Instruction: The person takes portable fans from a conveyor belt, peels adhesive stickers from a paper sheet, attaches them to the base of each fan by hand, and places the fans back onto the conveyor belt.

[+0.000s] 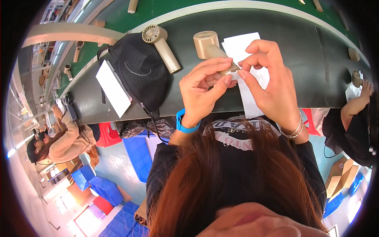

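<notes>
My left hand (199, 89) is closed round the handle of a gold handheld fan (207, 42), whose round grille head points away from me. A small white piece (233, 75) shows at the handle's near end, by my left fingertips; its kind I cannot make out. My right hand (274, 89) is at that same end, thumb tip against it and fingers curled in a pinch. Whatever is between those fingers is too small to tell. White sheets (249, 100) lie on the bench beneath my hands, one with round outlines on it.
A second gold handheld fan (162, 49) lies left, beside a black mesh backpack (138, 71) with a white card (112, 89) against it. Beyond the dark bench (292, 37) runs a green conveyor (173, 6) carrying fan parts. Co-workers sit left (65, 144) and right (351, 126).
</notes>
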Motion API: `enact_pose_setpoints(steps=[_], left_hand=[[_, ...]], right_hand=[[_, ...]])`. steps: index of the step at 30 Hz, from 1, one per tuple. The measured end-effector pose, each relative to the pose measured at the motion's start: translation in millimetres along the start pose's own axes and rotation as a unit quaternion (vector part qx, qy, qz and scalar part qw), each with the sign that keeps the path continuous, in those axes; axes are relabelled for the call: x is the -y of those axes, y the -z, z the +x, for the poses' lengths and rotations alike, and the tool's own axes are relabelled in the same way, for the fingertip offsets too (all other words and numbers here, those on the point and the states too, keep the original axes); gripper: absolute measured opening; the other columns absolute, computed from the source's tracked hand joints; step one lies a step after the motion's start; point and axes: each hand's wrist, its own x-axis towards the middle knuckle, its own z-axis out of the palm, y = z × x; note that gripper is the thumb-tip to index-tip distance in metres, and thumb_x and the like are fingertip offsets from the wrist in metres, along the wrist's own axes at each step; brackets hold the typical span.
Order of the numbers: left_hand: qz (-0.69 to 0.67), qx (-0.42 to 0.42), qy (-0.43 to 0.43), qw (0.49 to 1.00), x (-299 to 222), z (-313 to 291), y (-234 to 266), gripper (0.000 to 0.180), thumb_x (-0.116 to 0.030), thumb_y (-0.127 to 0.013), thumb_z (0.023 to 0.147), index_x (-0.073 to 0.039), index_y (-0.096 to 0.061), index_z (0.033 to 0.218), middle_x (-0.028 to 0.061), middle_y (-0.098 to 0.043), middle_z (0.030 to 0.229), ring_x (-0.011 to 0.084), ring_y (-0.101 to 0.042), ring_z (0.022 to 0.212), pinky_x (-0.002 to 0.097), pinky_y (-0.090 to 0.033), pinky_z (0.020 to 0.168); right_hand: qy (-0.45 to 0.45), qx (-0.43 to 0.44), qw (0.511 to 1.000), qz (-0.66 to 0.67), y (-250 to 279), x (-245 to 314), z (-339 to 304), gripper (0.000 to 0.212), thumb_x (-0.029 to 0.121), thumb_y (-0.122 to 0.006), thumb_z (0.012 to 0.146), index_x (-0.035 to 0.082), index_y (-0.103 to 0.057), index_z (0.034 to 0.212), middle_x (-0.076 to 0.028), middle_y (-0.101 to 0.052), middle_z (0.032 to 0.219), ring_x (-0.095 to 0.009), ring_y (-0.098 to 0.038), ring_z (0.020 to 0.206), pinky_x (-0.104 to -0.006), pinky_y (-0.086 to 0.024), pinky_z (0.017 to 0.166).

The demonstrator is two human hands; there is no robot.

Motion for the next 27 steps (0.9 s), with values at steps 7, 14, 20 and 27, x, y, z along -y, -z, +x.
enact_pose_setpoints(steps=[7,14,20,27], left_hand=[[0.003,-0.004,0.005,1.000,0.0,1.2,-2.7,0.025,0.013,-0.059,0.081,0.009,-0.061,0.106,0.0178,-0.058,0.114,0.0203,-0.064,0.094,0.0317,-0.060,0.077],[-0.003,-0.018,-0.037,0.999,-4.8,6.1,7.0,0.024,0.009,-0.068,0.076,0.004,-0.061,0.099,0.0149,-0.060,0.108,0.0133,-0.064,0.082,0.0224,-0.055,0.064],[0.211,0.025,-0.186,0.959,-5.4,16.7,-17.3,0.034,0.002,-0.081,0.064,-0.006,-0.059,0.089,0.0054,-0.062,0.089,0.0035,-0.045,0.055,0.0190,-0.039,0.048],[0.638,-0.105,-0.163,0.745,-6.0,15.7,60.2,0.036,-0.009,-0.070,0.076,-0.003,-0.059,0.110,0.0194,-0.049,0.120,0.0304,-0.054,0.087,0.0378,-0.046,0.076]], right_hand=[[-0.011,0.010,0.999,-0.051,2.2,4.1,0.4,0.038,-0.001,-0.065,0.079,0.007,-0.044,0.110,-0.005,-0.061,0.077,-0.020,-0.062,0.076,-0.0309,-0.047,0.074],[0.053,-0.005,0.992,-0.113,7.5,-20.6,22.8,0.053,0.003,-0.071,0.073,0.009,-0.049,0.122,-0.009,-0.057,0.111,-0.023,-0.059,0.090,-0.0327,-0.048,0.075],[0.292,0.027,0.936,-0.197,-7.0,-48.6,56.4,0.055,-0.012,-0.057,0.067,0.011,-0.057,0.117,-0.011,-0.057,0.117,-0.033,-0.058,0.101,-0.0335,-0.051,0.077],[0.203,-0.098,0.884,-0.410,95.2,-189.7,215.0,0.057,-0.015,-0.049,0.071,0.012,-0.053,0.120,-0.011,-0.050,0.130,-0.038,-0.052,0.111,-0.0411,-0.048,0.087]])
